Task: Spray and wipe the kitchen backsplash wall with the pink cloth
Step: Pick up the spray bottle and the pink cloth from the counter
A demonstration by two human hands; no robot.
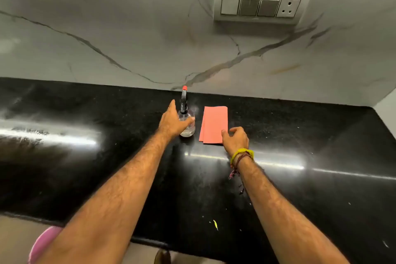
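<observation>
A clear spray bottle with a black trigger head and a red nozzle tip stands on the black countertop near the wall. My left hand wraps round the bottle's body, thumb across its front. Right of the bottle lies a folded pink cloth, flat on the counter. My right hand hovers at the cloth's near right corner with fingers loosely curled; whether it touches the cloth I cannot tell. The grey-veined marble backsplash rises behind both.
A switch plate with three switches and a socket is mounted on the backsplash at upper right. A side wall meets the counter at the far right. Small specks and a yellow scrap lie near the counter's front edge.
</observation>
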